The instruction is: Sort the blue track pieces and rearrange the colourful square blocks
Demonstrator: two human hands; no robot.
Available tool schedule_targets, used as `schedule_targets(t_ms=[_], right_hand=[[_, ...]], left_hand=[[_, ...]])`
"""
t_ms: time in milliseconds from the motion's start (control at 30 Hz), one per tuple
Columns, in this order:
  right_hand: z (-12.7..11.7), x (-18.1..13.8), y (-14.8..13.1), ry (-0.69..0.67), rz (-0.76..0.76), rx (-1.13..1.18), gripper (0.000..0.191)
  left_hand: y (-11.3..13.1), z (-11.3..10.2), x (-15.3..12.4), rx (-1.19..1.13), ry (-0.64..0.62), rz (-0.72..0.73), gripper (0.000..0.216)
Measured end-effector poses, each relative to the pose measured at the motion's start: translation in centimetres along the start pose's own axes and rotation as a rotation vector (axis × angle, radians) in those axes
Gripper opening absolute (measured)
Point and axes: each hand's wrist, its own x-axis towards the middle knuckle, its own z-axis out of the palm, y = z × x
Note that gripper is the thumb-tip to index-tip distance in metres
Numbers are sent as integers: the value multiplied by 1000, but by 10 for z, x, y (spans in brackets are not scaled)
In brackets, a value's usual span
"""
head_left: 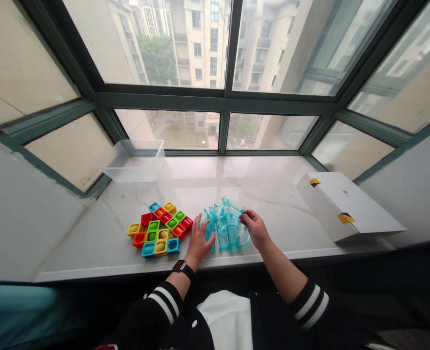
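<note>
A heap of clear blue plastic track pieces [229, 231] lies on the white stone sill in front of me. My right hand [255, 227] pinches the end of one straight track piece [232, 204], which slants up to the left above the heap. At the heap's left edge is my left hand [200, 240], fingers spread, with the fingertips beside or touching the blue pieces; I see nothing held in it. To its left lie several coloured square blocks [152, 226] in red, yellow, green, orange and blue, with round hollows in many of them.
A clear plastic bin [138, 172] stands at the back left by the window. On the right, a white box [349, 206] with yellow-and-black tabs rests at an angle. The sill's front edge [109, 270] runs close to my body.
</note>
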Motion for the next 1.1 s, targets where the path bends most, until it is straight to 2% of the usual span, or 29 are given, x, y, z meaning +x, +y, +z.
schedule_targets(t_ms=[167, 300, 433, 600, 733, 833, 933, 1000, 1100], right_hand=[[-32, -2, -11, 68, -21, 97, 39], [-69, -8, -10, 131, -132, -93, 37], [-95, -19, -5, 115, -240, -357, 33], [-98, -29, -2, 77, -400, -665, 23], [-88, -27, -1, 46, -516, -810, 15], [-86, -17, 1, 58, -566, -897, 14], [-93, 1, 4, 61, -583, -979, 19], [-100, 16, 7, 78, -569, -1015, 21], [-108, 38, 15, 99, -536, -1055, 25]], left_hand=[[-2, -2, 0, -14, -5, 31, 64], [-1, -5, -1, -39, 4, 54, 66], [2, -10, -3, -23, 23, 94, 64], [12, -18, -5, 18, 87, 135, 63], [35, -26, -1, 19, 111, 201, 63], [56, -27, 6, -3, 27, 299, 60], [75, -21, 11, 37, -143, 403, 55], [83, -12, 13, 109, -233, 431, 54], [92, 3, 14, 198, -285, 427, 61]])
